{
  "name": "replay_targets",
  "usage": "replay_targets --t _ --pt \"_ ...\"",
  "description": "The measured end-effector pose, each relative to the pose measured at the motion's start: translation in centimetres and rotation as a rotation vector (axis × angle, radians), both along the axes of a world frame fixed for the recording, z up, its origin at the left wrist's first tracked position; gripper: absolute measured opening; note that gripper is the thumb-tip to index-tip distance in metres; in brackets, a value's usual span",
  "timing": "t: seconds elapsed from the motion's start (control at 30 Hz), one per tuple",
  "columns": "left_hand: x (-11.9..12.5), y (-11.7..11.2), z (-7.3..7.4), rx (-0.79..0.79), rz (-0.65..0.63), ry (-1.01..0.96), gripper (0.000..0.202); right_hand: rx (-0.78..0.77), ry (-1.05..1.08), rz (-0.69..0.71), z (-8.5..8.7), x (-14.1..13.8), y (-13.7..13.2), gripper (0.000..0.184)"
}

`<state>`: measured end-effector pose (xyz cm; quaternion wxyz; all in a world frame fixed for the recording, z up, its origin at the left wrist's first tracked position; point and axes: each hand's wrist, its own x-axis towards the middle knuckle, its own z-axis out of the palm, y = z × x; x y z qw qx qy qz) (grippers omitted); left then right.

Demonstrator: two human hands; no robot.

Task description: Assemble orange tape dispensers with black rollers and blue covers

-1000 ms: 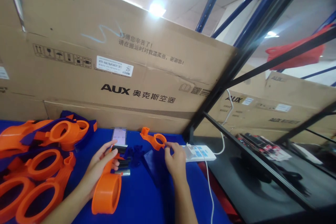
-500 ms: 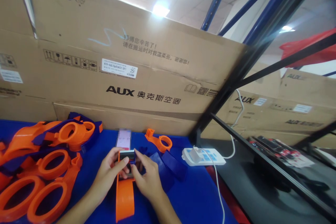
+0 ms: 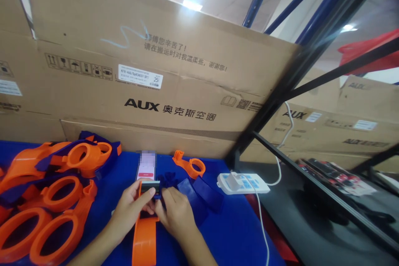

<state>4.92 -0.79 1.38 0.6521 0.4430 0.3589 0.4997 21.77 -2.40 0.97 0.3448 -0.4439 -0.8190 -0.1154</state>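
An orange tape dispenser [image 3: 144, 241] with a toothed metal blade along its top edge is held upright above the blue cloth. My left hand [image 3: 132, 203] grips its upper left side, the thumb lying across the front below the blade. On the other side, my right hand [image 3: 177, 212] has its fingers curled and its thumb pressed against the dispenser's right edge, where a dark blue part shows. What its fingertips pinch is mostly hidden. Just behind the dispenser lies a phone [image 3: 146, 166] with a lit screen. Small dark blue pieces [image 3: 168, 179] lie close beyond my right hand.
Several orange tape dispensers [image 3: 62, 193] are heaped at the left. Another orange dispenser frame [image 3: 189, 166] lies at the back, near flat dark blue plates [image 3: 193, 197]. A white power strip [image 3: 243, 183] with cables sits at right, beside a black rack post [image 3: 264, 120]. Cardboard [image 3: 174, 91] stands behind.
My right hand's fingers have curled in more tightly at the dispenser's right edge. The dispenser's lower end has shifted slightly left and down. The view has shifted a little.
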Motion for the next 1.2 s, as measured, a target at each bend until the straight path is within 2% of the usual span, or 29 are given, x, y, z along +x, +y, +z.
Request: replay_targets --t 0.23,0.43,0.6,0.73,0.9,1.2 --pt "0.1 -0.1 0.0 -0.006 0.014 -0.006 0.04 0.047 -0.014 0.001 0.2 -0.1 -0.1 0.018" --pt "0.0 0.0 0.0 -0.036 0.002 -0.014 0.038 0.014 0.038 0.03 -0.3 0.0 0.0 0.017" --pt "0.1 0.4 -0.1 -0.211 0.089 -0.124 0.045 -0.059 0.149 0.089 0.3 0.4 0.6 0.012" --pt "0.1 0.4 0.1 -0.34 0.093 -0.233 0.043 -0.11 0.157 0.166 1.3 0.8 0.8 0.021" --pt "-0.4 0.6 0.0 -0.31 0.078 -0.201 0.045 -0.103 0.112 0.158 1.2 0.8 0.5 0.035" --pt "-0.5 0.8 -0.7 -0.204 0.167 -0.09 0.038 -0.067 0.048 0.126 1.1 0.7 0.2 0.044"
